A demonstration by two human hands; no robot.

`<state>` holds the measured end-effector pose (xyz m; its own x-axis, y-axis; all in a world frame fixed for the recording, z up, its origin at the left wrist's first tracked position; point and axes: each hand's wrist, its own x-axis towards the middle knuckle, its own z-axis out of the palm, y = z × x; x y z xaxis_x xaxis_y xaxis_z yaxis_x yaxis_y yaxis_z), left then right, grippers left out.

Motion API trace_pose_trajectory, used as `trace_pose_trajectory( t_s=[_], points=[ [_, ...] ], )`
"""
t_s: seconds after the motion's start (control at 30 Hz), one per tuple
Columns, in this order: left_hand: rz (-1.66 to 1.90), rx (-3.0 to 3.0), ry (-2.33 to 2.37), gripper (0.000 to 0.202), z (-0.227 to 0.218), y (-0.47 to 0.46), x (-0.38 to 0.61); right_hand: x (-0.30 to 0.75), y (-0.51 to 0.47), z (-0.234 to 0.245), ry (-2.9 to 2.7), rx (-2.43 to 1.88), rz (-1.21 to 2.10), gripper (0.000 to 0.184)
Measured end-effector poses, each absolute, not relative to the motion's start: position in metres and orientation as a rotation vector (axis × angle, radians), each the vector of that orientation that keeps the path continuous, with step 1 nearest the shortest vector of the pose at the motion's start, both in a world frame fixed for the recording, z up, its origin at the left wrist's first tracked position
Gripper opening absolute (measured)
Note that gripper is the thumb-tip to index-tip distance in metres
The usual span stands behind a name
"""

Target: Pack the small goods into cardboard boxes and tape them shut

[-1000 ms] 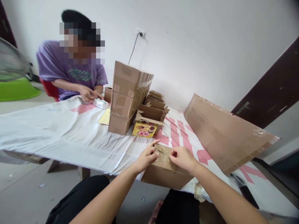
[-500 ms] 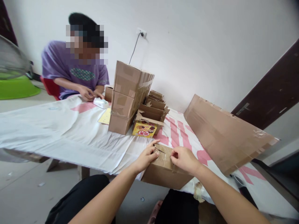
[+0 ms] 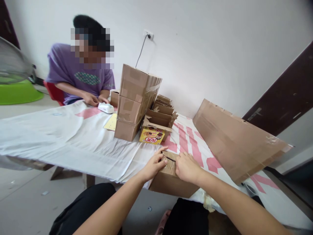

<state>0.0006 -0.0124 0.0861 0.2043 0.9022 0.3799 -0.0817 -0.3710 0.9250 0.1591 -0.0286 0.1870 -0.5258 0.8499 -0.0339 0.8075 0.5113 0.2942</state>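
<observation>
Ahead of you stood a stack of three taped brown cardboard boxes (image 3: pixel 137 101), with open brown cartons (image 3: pixel 161 112) just behind it and a yellow printed snack box (image 3: pixel 151 135) touching its base. A long flat brown cardboard slab (image 3: pixel 232 140) lay tilted on your right. A white cloth with pink stripes (image 3: pixel 61 137) covered the table. Across it sat a person in a purple T-shirt (image 3: pixel 80 76), hands near a small white device (image 3: pixel 106 107) beside a pale yellow card (image 3: pixel 111 122).

White wall (image 3: pixel 207 49) behind, with socket (image 3: pixel 148 34) and dark cable (image 3: pixel 140 53) hanging down. Dark brown door (image 3: pixel 286 94) at right. Grey floor (image 3: pixel 26 205), littered with small scraps. Long table (image 3: pixel 49 137), draped white with pink marks; red chair (image 3: pixel 52 92) beyond its far left edge.
</observation>
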Motion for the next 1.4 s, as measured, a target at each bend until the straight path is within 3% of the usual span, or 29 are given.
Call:
trace_pose_trajectory(
  t_s=[0.27,0.47,0.87,1.03,1.23,1.4],
  points=[
    [1.321,1.629,0.826,0.021,0.091,-0.016,-0.002,0.184,-0.020,0.190,2.626,1.737,0.321,0.016],
    [1.330,1.648,0.853,0.020,0.091,-0.015,-0.001,0.194,-0.024,0.191,2.827,1.683,-0.127,0.008],
    [1.340,1.689,0.870,0.026,0.092,-0.016,-0.001,0.171,-0.033,0.181,2.580,1.582,0.437,0.018],
    [1.319,1.675,0.858,0.023,0.093,-0.018,-0.002,0.188,-0.018,0.182,2.625,1.697,0.545,0.014],
    [1.318,1.696,0.866,0.021,0.094,-0.018,-0.003,0.227,-0.009,0.187,2.899,1.826,0.426,0.011],
    [1.313,1.709,0.896,0.021,0.093,-0.017,-0.003,0.293,-0.020,0.161,2.700,1.963,0.672,0.013]
  ],
)
